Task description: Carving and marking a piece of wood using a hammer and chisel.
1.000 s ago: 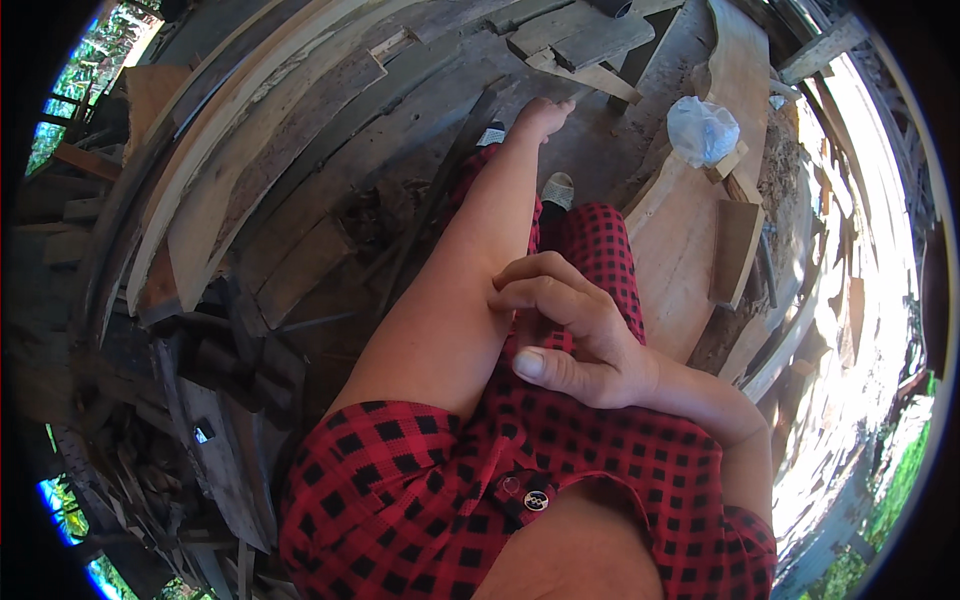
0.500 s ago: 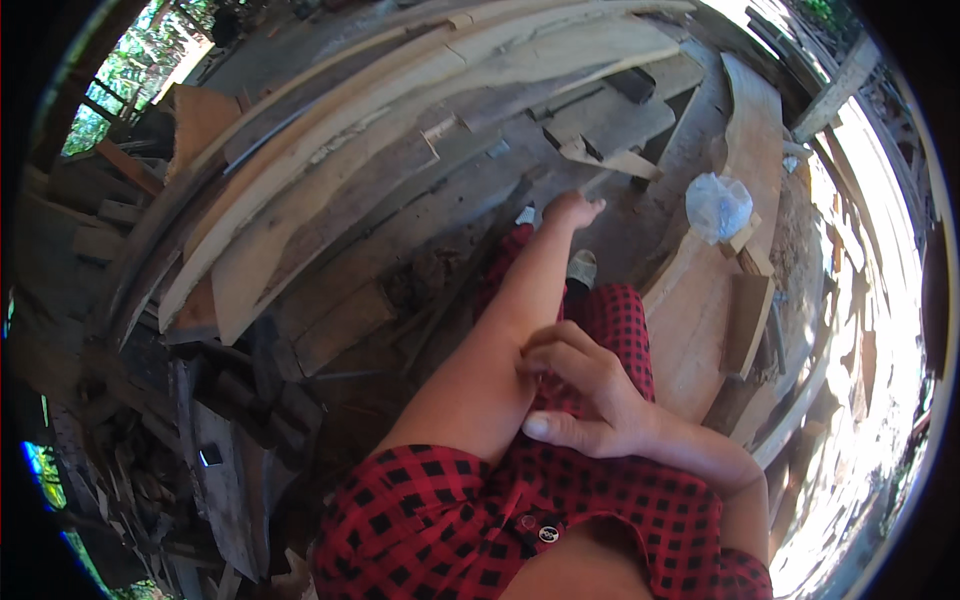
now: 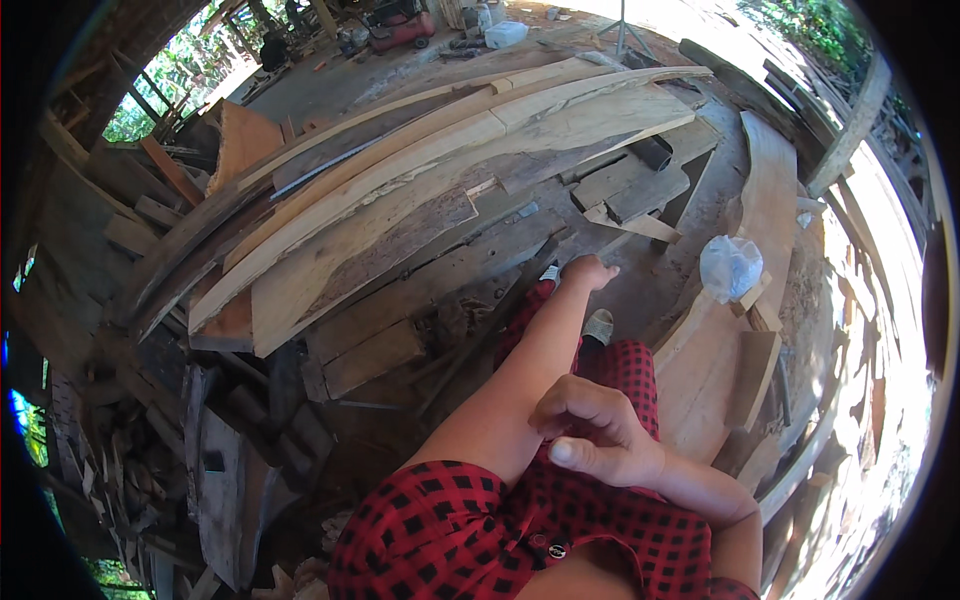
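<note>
My left arm stretches forward, and my left hand (image 3: 588, 272) is closed at its far end, above the ground by my shoes. What that hand holds, if anything, is hidden. Bent across my body, my right hand (image 3: 598, 432) has its fingers curled and its thumb apart, with nothing visible in it. Its fingertips are at the inner side of my left forearm (image 3: 510, 400). My red and black checked clothing (image 3: 430, 530) shows below, and a shoe (image 3: 598, 325) shows past my left hand.
Long curved planks (image 3: 400, 190) lie stacked ahead and left. Short wood offcuts (image 3: 630, 190) lie beyond my left hand. On the right, a clear plastic bag (image 3: 728, 268) rests on a wide board (image 3: 700, 370). Scrap wood (image 3: 240, 480) is piled at lower left; a red machine (image 3: 400, 30) stands far back.
The view has tilted up, so the far ground and red machine now show and everything sits lower. My right hand stays by my left forearm; my left arm stays outstretched.
</note>
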Demonstrator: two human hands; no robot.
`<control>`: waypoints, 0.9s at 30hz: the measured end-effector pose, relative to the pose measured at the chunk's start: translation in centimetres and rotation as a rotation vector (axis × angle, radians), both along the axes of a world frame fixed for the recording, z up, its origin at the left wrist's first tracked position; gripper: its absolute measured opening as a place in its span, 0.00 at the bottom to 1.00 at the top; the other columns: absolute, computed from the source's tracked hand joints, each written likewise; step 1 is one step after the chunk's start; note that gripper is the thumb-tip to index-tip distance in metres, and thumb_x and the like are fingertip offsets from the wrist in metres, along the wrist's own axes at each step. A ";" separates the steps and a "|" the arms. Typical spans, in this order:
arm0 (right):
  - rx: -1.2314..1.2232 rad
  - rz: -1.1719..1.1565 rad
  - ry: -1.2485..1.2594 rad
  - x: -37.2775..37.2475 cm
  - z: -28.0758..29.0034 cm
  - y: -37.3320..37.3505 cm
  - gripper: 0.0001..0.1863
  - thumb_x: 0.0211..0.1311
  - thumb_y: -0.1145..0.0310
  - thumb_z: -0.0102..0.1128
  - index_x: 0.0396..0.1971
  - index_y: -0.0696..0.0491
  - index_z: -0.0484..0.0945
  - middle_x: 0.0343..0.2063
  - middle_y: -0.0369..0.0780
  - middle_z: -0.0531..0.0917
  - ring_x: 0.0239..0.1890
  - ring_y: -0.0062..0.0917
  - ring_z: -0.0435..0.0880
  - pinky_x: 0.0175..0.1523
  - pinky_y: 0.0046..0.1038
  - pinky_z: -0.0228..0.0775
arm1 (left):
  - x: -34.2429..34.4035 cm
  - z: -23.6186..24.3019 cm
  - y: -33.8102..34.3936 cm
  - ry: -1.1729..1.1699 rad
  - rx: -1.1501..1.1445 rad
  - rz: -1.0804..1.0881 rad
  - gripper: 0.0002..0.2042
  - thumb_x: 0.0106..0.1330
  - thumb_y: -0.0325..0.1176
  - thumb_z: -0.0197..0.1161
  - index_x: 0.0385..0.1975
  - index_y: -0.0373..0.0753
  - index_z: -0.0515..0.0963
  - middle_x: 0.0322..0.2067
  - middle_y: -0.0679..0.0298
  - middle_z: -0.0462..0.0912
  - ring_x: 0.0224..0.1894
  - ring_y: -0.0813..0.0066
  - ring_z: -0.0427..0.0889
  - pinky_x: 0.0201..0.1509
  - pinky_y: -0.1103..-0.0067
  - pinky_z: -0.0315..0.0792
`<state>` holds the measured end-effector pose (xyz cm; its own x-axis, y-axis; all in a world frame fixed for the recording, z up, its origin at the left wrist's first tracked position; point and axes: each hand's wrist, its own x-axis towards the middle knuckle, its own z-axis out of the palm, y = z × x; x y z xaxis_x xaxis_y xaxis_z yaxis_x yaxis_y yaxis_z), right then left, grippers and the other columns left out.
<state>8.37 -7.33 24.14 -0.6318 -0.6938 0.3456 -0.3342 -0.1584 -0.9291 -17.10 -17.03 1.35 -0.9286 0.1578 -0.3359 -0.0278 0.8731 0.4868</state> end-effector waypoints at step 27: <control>-0.015 -0.016 0.000 1.9 2.1 -1.4 0.28 0.65 0.47 0.48 0.44 0.61 0.74 0.29 0.47 0.73 0.35 0.40 0.76 0.42 0.36 0.70 | 1.6 0.4 1.8 -0.058 -0.357 -0.257 0.29 0.61 0.59 0.51 0.51 0.40 0.76 0.54 0.54 0.74 0.56 0.58 0.74 0.57 0.67 0.69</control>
<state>10.23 -8.73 26.21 -0.6430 -0.6780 0.3561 -0.3369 -0.1672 -0.9266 -15.50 -15.18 1.73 -0.8522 0.2455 -0.4621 0.1937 0.9684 0.1573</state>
